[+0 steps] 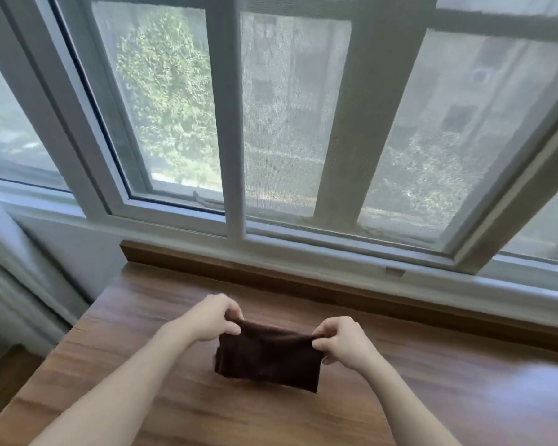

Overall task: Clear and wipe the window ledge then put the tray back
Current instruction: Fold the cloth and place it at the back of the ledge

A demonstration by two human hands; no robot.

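Observation:
A dark brown cloth (pixel 268 358) hangs folded between my two hands, a little above the wooden window ledge (pixel 161 317). My left hand (pixel 211 317) pinches its upper left corner. My right hand (pixel 343 342) pinches the upper right corner. The cloth's lower edge droops toward the wood. No tray is in view.
A raised wooden lip (pixel 271 273) runs along the back of the ledge, below the white window frame (pixel 236 156) with its mesh screen. A white wall and curtain (pixel 10 252) close off the left side. The ledge drops off at its left edge (pixel 62 346).

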